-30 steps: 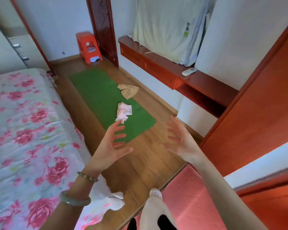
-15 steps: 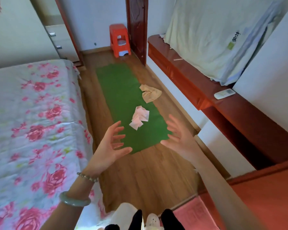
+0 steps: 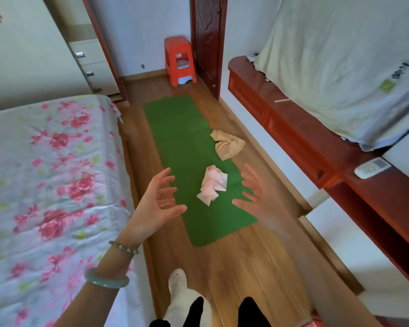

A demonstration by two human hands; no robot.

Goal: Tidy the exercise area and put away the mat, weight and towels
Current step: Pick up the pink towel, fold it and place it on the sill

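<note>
Where the wooden floor (image 3: 246,267) runs between the bed (image 3: 45,173) and the desk (image 3: 293,119), one green mat (image 3: 187,142) lies unrolled and flat, its long axis running from 6 toward 12 o'clock of the view.

On the mat, toward its 6 o'clock end: one pink towel (image 3: 212,185), crumpled.

At 1 o'clock of the pink towel, apart from it: one tan towel (image 3: 227,143), bunched, lying across the mat's 3 o'clock edge and mostly on the floor.

At 9 o'clock of the pink towel, raised above it: the left hand (image 3: 155,204), fingers spread, palm turned inward, grip released and holding nothing. The wrist bears a beaded bracelet (image 3: 124,247) and a pale green bangle (image 3: 106,280).

At 3 o'clock of the pink towel: the right hand (image 3: 260,197), blurred, fingers spread, grip released and holding nothing.

The bed, with a floral cover, stands at 9 o'clock of the mat. The desk, of red-brown wood, stands at 3 o'clock and carries a white remote (image 3: 372,167) and a draped pale cloth (image 3: 340,67).

At 12 o'clock, beyond the mat: one red stool (image 3: 178,60), just beside a dark door (image 3: 207,38).

At 6 o'clock, on the floor: one white slipper (image 3: 178,278).
</note>
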